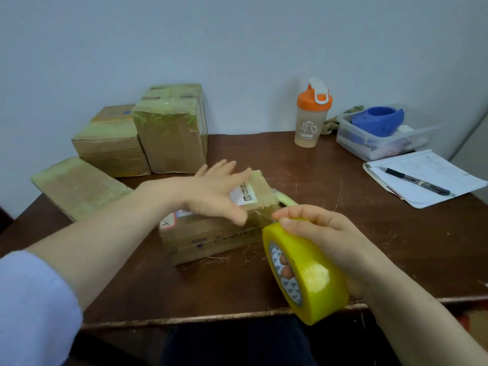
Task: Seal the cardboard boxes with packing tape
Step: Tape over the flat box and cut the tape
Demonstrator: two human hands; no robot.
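Table (343, 220): clear bin (352, 145) holds blue object (377, 122); right hand (324, 233) grips tape roll (309, 276).

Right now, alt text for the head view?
A person's left hand rests open on a small cardboard box while the right hand grips a yellow tape roll, a strip running from roll to box. Taped boxes stand behind on the brown table.

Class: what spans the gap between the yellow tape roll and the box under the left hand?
A strip of clear tape joins roll to box; head view.
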